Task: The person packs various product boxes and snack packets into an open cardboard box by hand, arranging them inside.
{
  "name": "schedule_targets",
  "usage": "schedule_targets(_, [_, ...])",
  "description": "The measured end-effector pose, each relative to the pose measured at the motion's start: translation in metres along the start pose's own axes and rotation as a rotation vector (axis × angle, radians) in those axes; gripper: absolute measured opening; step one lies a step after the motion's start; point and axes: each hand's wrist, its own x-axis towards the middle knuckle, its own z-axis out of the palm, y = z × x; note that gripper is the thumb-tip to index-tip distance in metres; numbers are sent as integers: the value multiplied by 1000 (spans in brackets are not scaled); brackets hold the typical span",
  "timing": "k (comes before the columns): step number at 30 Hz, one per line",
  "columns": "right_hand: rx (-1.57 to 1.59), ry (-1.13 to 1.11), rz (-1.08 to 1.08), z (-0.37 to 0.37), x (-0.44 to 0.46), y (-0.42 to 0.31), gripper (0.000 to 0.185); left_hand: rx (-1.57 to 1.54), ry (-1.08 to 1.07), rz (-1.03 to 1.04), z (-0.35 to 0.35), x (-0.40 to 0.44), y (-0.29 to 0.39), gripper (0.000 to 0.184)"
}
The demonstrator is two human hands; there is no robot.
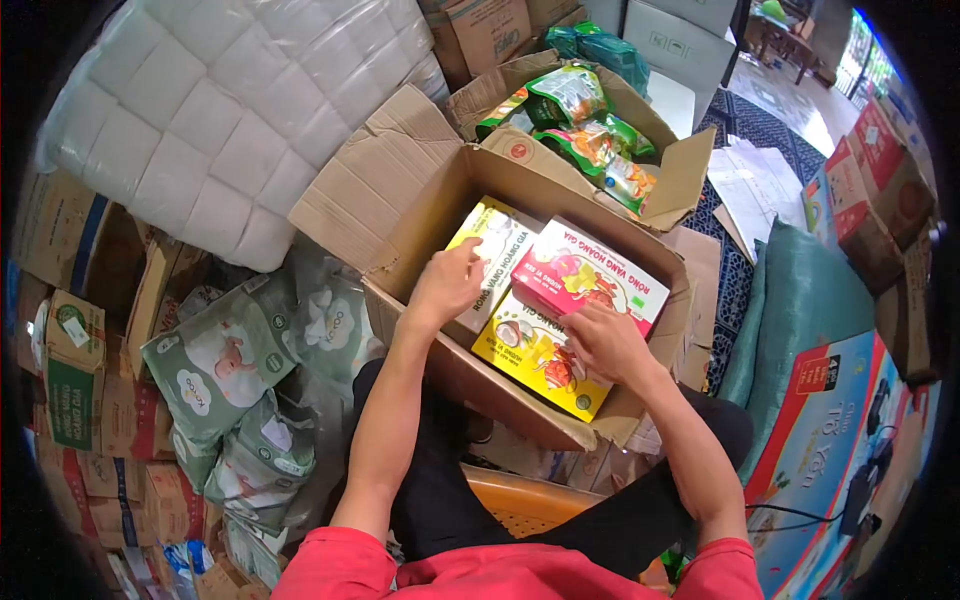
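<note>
An open cardboard box (400,205) stands before my knees with printed packs inside. My left hand (447,285) rests at the white and yellow pack (500,243) on the box's left side, its fingers bent over the pack. My right hand (603,342) is at the lower edge of the pink and white pack (600,272), above the yellow pack (530,352). The pink pack lies tilted, partly over the others. The undersides of my right fingers are hidden, so its grip cannot be made out.
Behind stands another open box (683,180) with green pouches (568,97). Wrapped white rolls (215,110) fill the back left. Green diaper packs (225,365) lie at left. Green sacks (805,320) and a red-blue carton (825,440) are at right.
</note>
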Motion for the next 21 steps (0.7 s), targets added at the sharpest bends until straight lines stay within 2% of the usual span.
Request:
schedule_targets(4, [-43,-77,-30,5,4,-2,21,-81,294,-29,-23,-9,29,22])
schedule_targets(5, [-53,-88,-18,4,6,-1,22,-140,310,-70,-27,-10,40,20])
schedule_targets(7, [-106,-102,-44,10,9,6,26,-68,392,-12,-14,-5,25,15])
schedule_targets(8, [-99,-41,-57,17,10,8,20,-108,371,-33,-13,-6,34,15])
schedule_targets(12, [-171,-80,27,25,14,11,31,-15,301,115,4,-3,28,17])
schedule_targets(13, [-142,12,19,23,13,7,23,-5,271,128,5,-4,33,18])
schedule_targets(16, [-193,-18,65,35,21,11,26,10,189,102,5,-9,49,19])
schedule_targets(21, [-137,-61,105,27,29,8,16,-8,195,115,12,-10,49,16])
